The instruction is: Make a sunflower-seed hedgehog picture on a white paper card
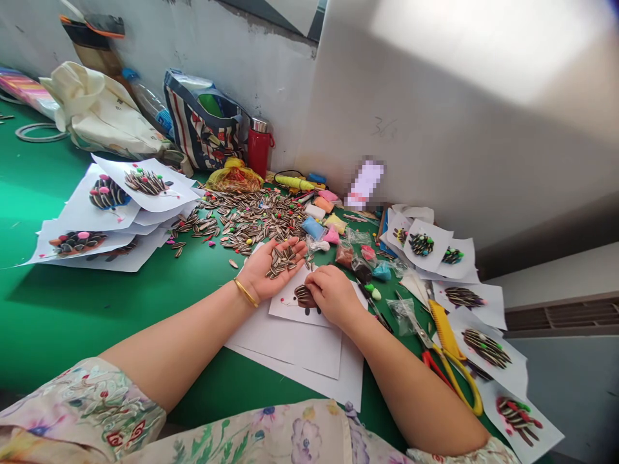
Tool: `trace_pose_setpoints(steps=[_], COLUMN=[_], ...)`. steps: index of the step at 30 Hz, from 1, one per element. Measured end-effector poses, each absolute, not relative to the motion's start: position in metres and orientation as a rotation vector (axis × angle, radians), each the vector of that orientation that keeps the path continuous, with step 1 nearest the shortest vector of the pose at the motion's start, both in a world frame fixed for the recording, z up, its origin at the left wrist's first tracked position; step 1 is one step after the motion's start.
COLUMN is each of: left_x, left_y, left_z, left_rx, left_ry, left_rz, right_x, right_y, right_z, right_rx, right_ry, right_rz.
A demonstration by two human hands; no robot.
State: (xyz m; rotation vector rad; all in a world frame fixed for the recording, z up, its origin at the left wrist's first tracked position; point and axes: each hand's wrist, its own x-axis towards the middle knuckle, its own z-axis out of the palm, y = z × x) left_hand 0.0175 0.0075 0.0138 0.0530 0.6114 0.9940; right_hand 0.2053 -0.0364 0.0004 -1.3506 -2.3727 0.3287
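My left hand (pixel 261 274) is turned palm up, its fingers stretched out, and carries a small heap of striped sunflower seeds (pixel 282 261). Just to its right, my right hand (pixel 338 296) is closed in a pinch at a small brown hedgehog figure (pixel 304 296) with several seeds stuck in its back. Whatever the fingertips hold is hidden. The hedgehog lies on a white paper (pixel 285 310), which rests on larger white sheets (pixel 309 354). Beyond my hands, many loose seeds (pixel 251 216) are spread over the green table, mixed with small coloured bits.
Papers with seed hedgehogs lie in a pile at left (pixel 145 212) and in a row at right (pixel 507 316). Yellow-handled scissors (pixel 447 367) and a yellow comb-like tool (pixel 442 325) lie by my right forearm. Clay packets (pixel 333 222), a red flask (pixel 258 148) and bags (pixel 203 125) stand behind.
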Motion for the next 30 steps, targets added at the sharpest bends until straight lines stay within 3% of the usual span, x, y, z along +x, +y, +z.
trace_pose_setpoints(steps=[30], left_x=[0.026], left_y=[-0.005], left_z=[0.019], left_rx=[0.109], left_ry=[0.441], left_rz=[0.794], right_x=[0.195], right_y=[-0.027], right_z=[0.032], right_rx=[-1.196], right_ry=[-2.15], right_rz=[0.217])
